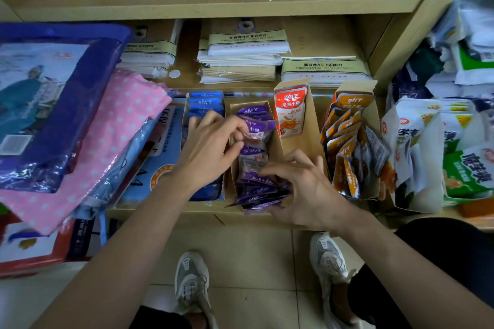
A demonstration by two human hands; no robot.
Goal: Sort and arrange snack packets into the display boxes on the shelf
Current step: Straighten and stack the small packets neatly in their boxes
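Right hand point(304, 189), left hand point(211, 144), purple packets point(254, 151) overflowing box point(234, 107)

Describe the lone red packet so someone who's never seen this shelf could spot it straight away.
On the wooden shelf, cardboard display boxes stand in a row nearest the person. Go to the third box from the left, between the purple packets and the amber packets. The red packet stands upright alone at its back, whereas neighbouring boxes are crowded.

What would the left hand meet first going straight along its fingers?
The purple packets in the middle box; the left hand touches them now. Behind them, probably that box's right wall.
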